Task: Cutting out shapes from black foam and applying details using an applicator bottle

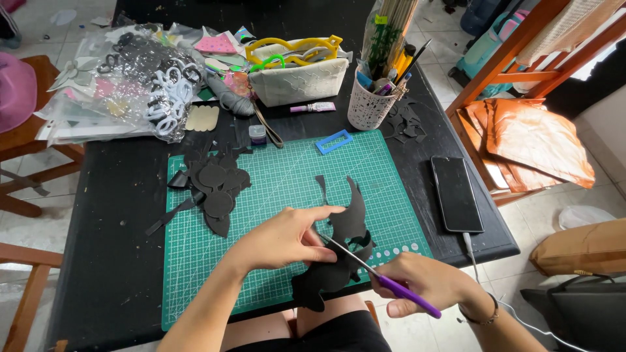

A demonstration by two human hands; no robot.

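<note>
Head view: left hand [287, 238] pinches a black foam sheet [339, 251] above the near edge of the green cutting mat [287, 189]; right hand [424, 281], fingers closed round purple-handled scissors [378, 274], blades in the sheet. Black cut-outs [215, 186] lie left; phone [456, 193] right; white pen cup [370, 104] and pouch [298, 79] behind. Black table [111, 248], tiled floor.

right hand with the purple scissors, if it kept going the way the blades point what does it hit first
The right hand aims its scissors up-left into the black foam sheet; past that, likely the left hand.
</note>
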